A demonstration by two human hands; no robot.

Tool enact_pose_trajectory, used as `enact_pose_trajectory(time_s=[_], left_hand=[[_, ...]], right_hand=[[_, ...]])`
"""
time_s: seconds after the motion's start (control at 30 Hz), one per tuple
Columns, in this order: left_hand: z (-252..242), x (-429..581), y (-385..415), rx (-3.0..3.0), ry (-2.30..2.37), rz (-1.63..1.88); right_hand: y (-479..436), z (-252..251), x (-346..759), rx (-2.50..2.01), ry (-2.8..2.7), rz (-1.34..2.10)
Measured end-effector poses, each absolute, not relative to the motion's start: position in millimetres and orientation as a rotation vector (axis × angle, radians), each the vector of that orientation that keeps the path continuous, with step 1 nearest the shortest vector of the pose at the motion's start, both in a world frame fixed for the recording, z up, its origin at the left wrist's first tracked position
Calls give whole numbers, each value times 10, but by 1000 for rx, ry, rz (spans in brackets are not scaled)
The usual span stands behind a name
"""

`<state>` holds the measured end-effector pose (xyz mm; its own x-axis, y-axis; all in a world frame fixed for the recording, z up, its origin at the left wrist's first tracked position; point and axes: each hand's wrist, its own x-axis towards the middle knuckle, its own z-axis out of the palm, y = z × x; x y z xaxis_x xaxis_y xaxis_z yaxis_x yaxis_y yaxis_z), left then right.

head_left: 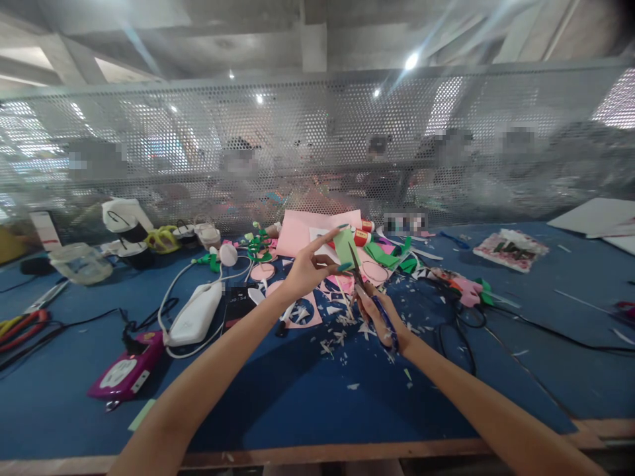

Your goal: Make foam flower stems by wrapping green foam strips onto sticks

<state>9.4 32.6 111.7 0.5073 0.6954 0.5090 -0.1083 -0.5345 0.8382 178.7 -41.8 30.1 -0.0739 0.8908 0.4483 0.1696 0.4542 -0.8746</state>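
Observation:
Between the fingers of my left hand (308,268) is a small light green piece of paper (344,248), held up above the table. My right hand (380,316) is wrapped round the blue handles of a pair of scissors (358,272). Their blades point up and overlap the paper's right edge; whether they are cutting into it I cannot tell. Below and behind my hands lie pink paper sheets (292,239), pink paper with a round hole (310,312), darker green pieces (380,253) and red-and-white tubes (362,236). White paper scraps (337,340) are scattered under the scissors.
A white power bank (196,314) with a cable and a purple power adapter (126,373) lie on the left. Farther left are a clear jar (82,263) and orange-handled scissors (24,329). Black cables (550,324) cross the right side. A perforated metal screen (317,152) stands behind the table.

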Motion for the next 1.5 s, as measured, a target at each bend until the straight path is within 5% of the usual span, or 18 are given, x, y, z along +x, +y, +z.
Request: enact_pose_trajectory(time_s=[1.5], left_hand=[[1072,99,311,1857,462,1163]], right_hand=[[-480,306,1776,-1117,-1560,652]])
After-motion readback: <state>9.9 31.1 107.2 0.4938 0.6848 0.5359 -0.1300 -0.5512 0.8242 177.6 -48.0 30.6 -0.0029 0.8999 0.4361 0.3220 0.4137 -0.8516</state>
